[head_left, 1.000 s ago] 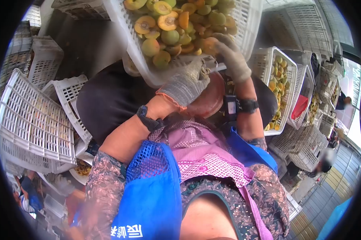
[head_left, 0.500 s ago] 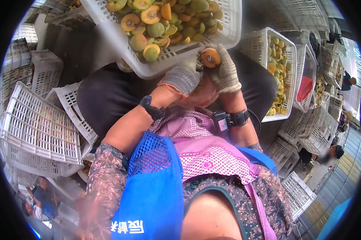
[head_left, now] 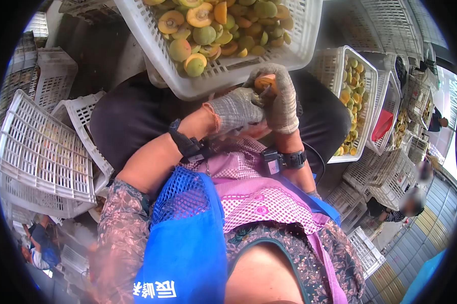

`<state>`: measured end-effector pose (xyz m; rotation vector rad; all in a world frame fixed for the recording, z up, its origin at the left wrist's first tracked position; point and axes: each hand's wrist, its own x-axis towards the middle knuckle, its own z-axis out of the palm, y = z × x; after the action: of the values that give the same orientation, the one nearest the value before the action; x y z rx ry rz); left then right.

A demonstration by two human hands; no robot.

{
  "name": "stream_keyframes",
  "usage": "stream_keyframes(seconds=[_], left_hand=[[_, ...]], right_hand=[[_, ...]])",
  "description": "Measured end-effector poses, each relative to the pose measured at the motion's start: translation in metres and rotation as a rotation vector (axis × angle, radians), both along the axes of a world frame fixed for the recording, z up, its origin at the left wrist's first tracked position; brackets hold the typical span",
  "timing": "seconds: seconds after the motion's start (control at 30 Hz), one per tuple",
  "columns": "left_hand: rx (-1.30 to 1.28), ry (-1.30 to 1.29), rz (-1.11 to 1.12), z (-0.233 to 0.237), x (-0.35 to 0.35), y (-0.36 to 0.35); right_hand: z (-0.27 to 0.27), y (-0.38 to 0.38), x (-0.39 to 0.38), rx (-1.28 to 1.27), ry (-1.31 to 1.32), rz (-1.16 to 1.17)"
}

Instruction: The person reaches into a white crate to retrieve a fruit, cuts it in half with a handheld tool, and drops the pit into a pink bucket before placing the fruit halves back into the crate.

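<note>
My right hand (head_left: 283,104), in a grey knit glove, curls around a peach half (head_left: 265,83) with its orange cut face up. My left hand (head_left: 237,108), gloved alike, is closed beside it, its fingertips close to the fruit. A thin dark shape shows at the cut face between the hands; what the left hand grips is hidden. Just beyond the hands, a white plastic crate (head_left: 188,90) holds many cut peaches (head_left: 204,35), greenish-yellow outside and orange inside. Both hands are above my lap, near the crate's near corner.
On the right stands another white crate (head_left: 371,101) of cut fruit, with a red item (head_left: 382,125) in the crate behind it. Overturned slatted crates (head_left: 48,147) are stacked at left. Several people are at the edges, one (head_left: 409,203) at right. My dark-trousered knees flank the hands.
My right hand has turned, its fingers now curling over the top of the peach half. The left hand has shifted slightly down, and the view has moved a little.
</note>
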<state>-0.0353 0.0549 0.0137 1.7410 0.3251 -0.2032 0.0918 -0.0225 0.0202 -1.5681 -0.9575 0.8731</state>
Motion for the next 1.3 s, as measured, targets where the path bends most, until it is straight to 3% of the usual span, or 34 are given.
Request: stream_keyframes(seconds=[0.03, 0.07, 0.1, 0.13, 0.17, 0.23, 0.27, 0.3, 0.33, 0.4, 0.43, 0.47, 0.53, 0.57, 0.6, 0.63, 0.67, 0.7, 0.73, 0.77, 0.8, 0.83, 0.87, 0.9, 0.93, 1.03, 1.07, 1.13, 1.17, 1.27, 1.3], left_hand=[[0.567, -0.545, 0.086, -0.047, -0.001, -0.013], [0.567, -0.545, 0.080, -0.037, -0.004, -0.008], [0.659, -0.538, -0.074, -0.016, -0.005, 0.000], [0.745, -0.529, -0.227, -0.005, -0.006, 0.003], [0.742, -0.528, -0.229, -0.006, -0.005, 0.001], [-0.081, -0.156, 0.002, -0.008, -0.005, -0.006], [-0.069, -0.154, -0.010, -0.017, -0.002, -0.010], [-0.059, -0.263, 0.082, -0.036, 0.002, -0.023], [-0.053, -0.376, 0.175, -0.053, 0.007, -0.036], [-0.049, -0.496, 0.267, -0.048, 0.012, -0.036], [-0.197, -0.288, 0.166, -0.034, 0.007, -0.030], [-0.332, -0.075, 0.061, -0.023, 0.003, -0.026], [-0.338, -0.029, -0.050, -0.021, 0.009, -0.023], [-0.011, -0.167, -0.051, -0.017, 0.016, -0.028], [0.308, -0.308, -0.045, -0.014, 0.021, -0.034], [0.582, -0.220, -0.060, -0.035, 0.018, -0.042], [0.580, -0.231, -0.059, -0.033, 0.017, -0.044], [0.517, -0.157, -0.113, -0.031, 0.016, -0.043], [0.451, -0.080, -0.176, -0.028, 0.015, -0.044], [0.386, 0.133, -0.124, -0.028, 0.018, -0.040], [0.387, 0.120, -0.125, -0.041, 0.017, -0.042], [0.276, -0.102, 0.040, -0.065, 0.018, -0.048], [0.159, -0.318, 0.202, -0.078, 0.020, -0.051], [0.257, -0.377, 0.197, -0.047, 0.014, -0.051], [0.256, -0.370, 0.200, -0.038, 0.013, -0.050], [-1.228, -0.259, 0.685, -0.022, 0.020, -0.052], [-1.228, -0.262, 0.703, -0.017, 0.019, -0.052], [0.317, -0.457, 0.511, -0.008, 0.024, -0.052], [0.490, -0.342, 0.378, -0.014, 0.033, -0.056], [0.414, -0.252, 0.259, -0.031, 0.022, -0.054], [0.309, -0.285, 0.133, -0.040, 0.020, -0.041]], right_hand=[[0.000, -0.002, 0.002, -0.003, -0.002, 0.032], [0.000, -0.003, 0.004, -0.001, -0.005, 0.059], [0.001, -0.004, 0.007, 0.003, -0.004, 0.051], [0.001, -0.007, 0.010, 0.074, -0.138, 0.126], [0.002, -0.009, 0.011, 0.142, -0.273, 0.204], [0.026, -0.006, 0.006, 0.027, -0.240, 0.175], [0.035, -0.003, 0.004, -0.076, -0.216, 0.138], [0.031, -0.003, 0.002, -0.143, 0.027, 0.010], [0.035, -0.007, 0.002, -0.141, 0.027, -0.005], [0.044, -0.009, 0.005, -0.190, 0.349, 0.017], [0.018, -0.016, 0.023, 0.149, -0.128, 0.354], [0.012, -0.022, 0.018, 0.155, -0.126, 0.349], [0.006, -0.026, 0.012, 0.120, 0.382, 0.016], [0.006, -0.026, 0.019, 0.127, 0.653, -0.091], [0.013, -0.022, 0.033, 0.099, 1.406, -0.148], [0.012, -0.026, 0.041, 0.135, 1.457, -0.246], [0.013, -0.030, 0.049, 0.165, 1.503, -0.333], [0.024, -0.034, 0.058, 0.167, 1.270, -0.346], [0.036, -0.041, 0.066, 0.160, 0.801, -0.406], [0.045, -0.052, 0.083, 0.261, 0.875, -0.315], [0.054, -0.059, 0.096, 0.358, 0.941, -0.217], [0.058, -0.061, 0.101, 0.357, 0.921, -0.217], [0.061, -0.061, 0.103, 0.321, 0.452, -0.200], [0.060, -0.062, 0.097, 0.268, 0.000, -0.179], [0.057, -0.058, 0.085, 0.264, 0.006, -0.177], [0.047, -0.048, 0.037, 0.115, 0.412, -0.254], [0.037, -0.044, 0.029, 0.137, 0.508, -0.282], [0.025, -0.038, 0.023, 0.230, 0.538, -0.254], [0.028, -0.033, 0.019, 0.229, 0.540, -0.252], [0.034, -0.023, 0.011, 0.103, 0.653, -0.313], [0.026, -0.020, 0.013, 0.129, 0.857, -0.308]])
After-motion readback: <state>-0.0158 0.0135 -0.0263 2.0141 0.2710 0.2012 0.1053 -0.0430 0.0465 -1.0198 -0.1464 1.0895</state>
